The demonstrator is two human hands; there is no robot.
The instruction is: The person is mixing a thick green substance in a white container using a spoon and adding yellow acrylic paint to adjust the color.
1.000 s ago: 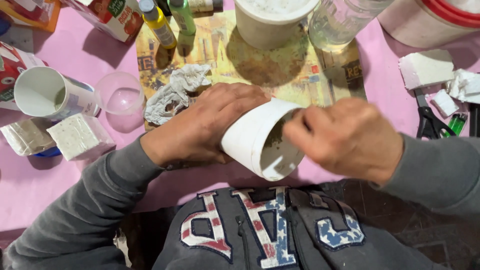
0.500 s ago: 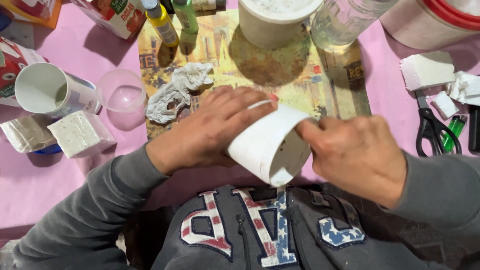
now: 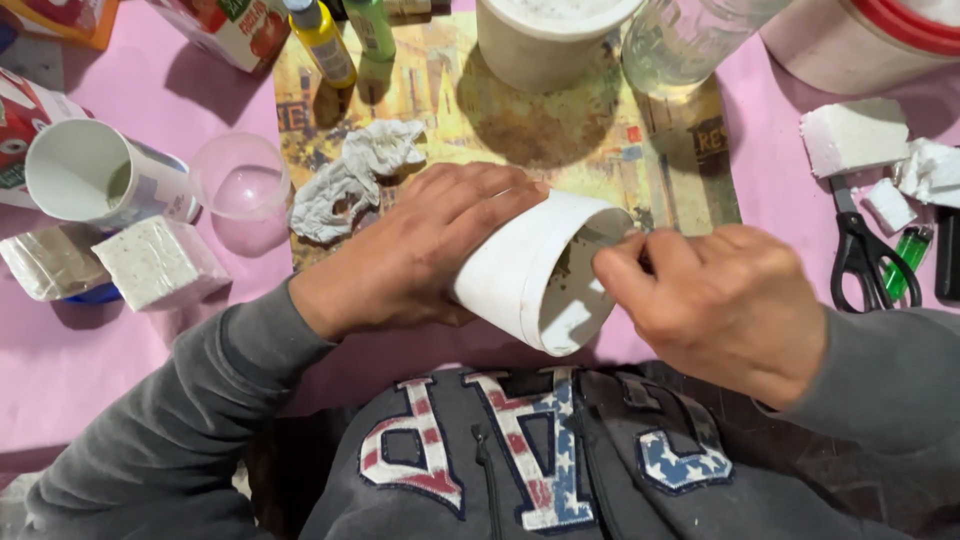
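Left hand (image 3: 420, 250): palm down over the side of a white tube-shaped container (image 3: 535, 270), fingers wrapped along its wall, the grip closed on it.
Right hand (image 3: 725, 305): at the container's open mouth, thumb and fingertips pinched together against the rim; whether something small sits in that pinch cannot be told.
White container: tipped on its side, mouth turned toward the person and to the right, held just above the near edge of the pink tabletop (image 3: 130, 370), in front of a grey sweatshirt (image 3: 520, 460) with sewn-on letters.
Inside the container: grey smears on the inner wall.
Behind the hands: a worn yellowish printed mat (image 3: 600, 140), with a crumpled white tissue (image 3: 350, 175) lying on it just beside the left hand.
Far left: an open white cup (image 3: 90, 175) on its side, a clear plastic cup (image 3: 240, 178), and a white foam block (image 3: 160, 262).
Far right: black-handled scissors (image 3: 860, 250), a green lighter (image 3: 908, 255), and white foam pieces (image 3: 855, 135).
Top edge: small paint bottles (image 3: 325, 40) and a white tub (image 3: 545, 40).
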